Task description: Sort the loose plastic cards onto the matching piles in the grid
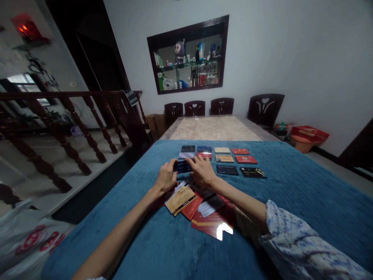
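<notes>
Between my two hands is a dark blue card [182,167], gripped at its left end by my left hand [166,177] and at its right end by my right hand [203,171]. Whether it is one card or a small stack, I cannot tell. Just beyond it lie a pale card [186,155] and a red card [203,156], the latter partly behind my right fingers. Nearer to me, under my wrists, spreads a loose heap with yellow cards [183,200], an orange-red card [192,208], a white card [210,205] and a large red sheet [212,223].
Rows of cards continue to the right, among them a black card [253,172], a dark card [227,170] and a red card [246,159]. A blue cloth [297,194] covers the table's near part. Chairs [222,106] stand behind its far end; plastic bags [35,241] sit at lower left.
</notes>
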A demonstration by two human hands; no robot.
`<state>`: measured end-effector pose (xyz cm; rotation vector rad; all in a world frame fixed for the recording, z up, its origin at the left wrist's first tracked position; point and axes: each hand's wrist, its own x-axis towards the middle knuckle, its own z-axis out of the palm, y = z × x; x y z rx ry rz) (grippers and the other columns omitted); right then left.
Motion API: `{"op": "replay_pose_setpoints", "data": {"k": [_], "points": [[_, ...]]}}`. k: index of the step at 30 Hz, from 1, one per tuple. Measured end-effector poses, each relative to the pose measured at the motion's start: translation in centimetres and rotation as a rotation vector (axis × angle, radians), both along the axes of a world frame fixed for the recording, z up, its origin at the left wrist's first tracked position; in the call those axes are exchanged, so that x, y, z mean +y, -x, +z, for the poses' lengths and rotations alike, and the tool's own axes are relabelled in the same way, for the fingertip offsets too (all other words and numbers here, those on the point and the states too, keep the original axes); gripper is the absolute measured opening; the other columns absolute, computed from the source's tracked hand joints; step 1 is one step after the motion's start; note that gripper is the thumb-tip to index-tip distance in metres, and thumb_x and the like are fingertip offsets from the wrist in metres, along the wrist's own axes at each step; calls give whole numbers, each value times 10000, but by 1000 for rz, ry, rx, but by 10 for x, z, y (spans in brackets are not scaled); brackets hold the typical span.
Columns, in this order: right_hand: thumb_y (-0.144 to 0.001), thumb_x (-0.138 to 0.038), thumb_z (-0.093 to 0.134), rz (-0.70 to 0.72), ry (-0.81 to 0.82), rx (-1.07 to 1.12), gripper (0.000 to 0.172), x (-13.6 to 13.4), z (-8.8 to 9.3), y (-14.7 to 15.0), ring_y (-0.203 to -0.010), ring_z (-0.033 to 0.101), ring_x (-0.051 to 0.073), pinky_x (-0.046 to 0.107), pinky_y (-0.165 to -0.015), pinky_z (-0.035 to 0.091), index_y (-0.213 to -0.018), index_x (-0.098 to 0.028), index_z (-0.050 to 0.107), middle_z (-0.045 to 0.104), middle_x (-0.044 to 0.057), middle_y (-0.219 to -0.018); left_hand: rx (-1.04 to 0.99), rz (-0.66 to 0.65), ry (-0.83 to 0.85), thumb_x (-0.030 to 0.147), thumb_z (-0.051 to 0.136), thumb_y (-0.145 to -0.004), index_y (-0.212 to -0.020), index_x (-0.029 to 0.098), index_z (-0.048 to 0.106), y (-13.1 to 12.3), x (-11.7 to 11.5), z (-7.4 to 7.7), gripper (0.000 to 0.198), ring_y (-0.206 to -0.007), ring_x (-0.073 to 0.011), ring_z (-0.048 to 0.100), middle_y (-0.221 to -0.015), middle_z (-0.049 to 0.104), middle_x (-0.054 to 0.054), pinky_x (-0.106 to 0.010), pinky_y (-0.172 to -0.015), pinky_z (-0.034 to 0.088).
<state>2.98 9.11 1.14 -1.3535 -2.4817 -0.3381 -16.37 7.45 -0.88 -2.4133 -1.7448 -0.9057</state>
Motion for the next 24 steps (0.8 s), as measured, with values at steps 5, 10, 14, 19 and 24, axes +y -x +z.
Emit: {"op": "replay_pose_setpoints", "data": {"k": [5,10,14,19,24], "points": [[-888,-262,575,-12,-51,-8,518,7,5,-18,-1132,486,296,391,-874,360,-1389,-210,454,609,148,-1226,98,-42,35,119,615,-773,-1278,177,465,-16,11,17,530,-1019,-256,578,-1095,628,-98,-404,-920,471],[-897,-307,554,-31,-65,-31,474,18,13,-34,-1105,488,306,382,-843,359,-1342,-160,489,613,172,-1206,218,-54,22,126,601,-776,-1325,154,443,-33,26,30,571,-1080,-285,546,-1208,616,-134,-424,-932,462],[-890,-310,559,-42,-65,-69,484,27,21,-47,-1107,481,310,376,-838,352,-1346,-167,482,605,183,-1215,279,-56,22,131,587,-786,-1319,154,461,-45,39,38,548,-1100,-291,542,-1196,625,-133,-424,-933,461],[-891,-296,556,-60,-64,-107,462,42,28,-60,-1101,483,309,380,-834,358,-1325,-157,485,595,182,-1210,332,-59,-18,193,611,-807,-1316,178,470,-57,58,44,529,-1138,-297,510,-1224,579,-131,-433,-931,452],[-886,-243,536,-99,-27,-117,463,65,33,-71,-1156,470,319,407,-867,376,-1335,-154,466,566,192,-1254,362,-76,-54,210,621,-816,-1307,173,481,-69,82,47,511,-1162,-296,478,-1264,520,-134,-426,-945,433]]}}
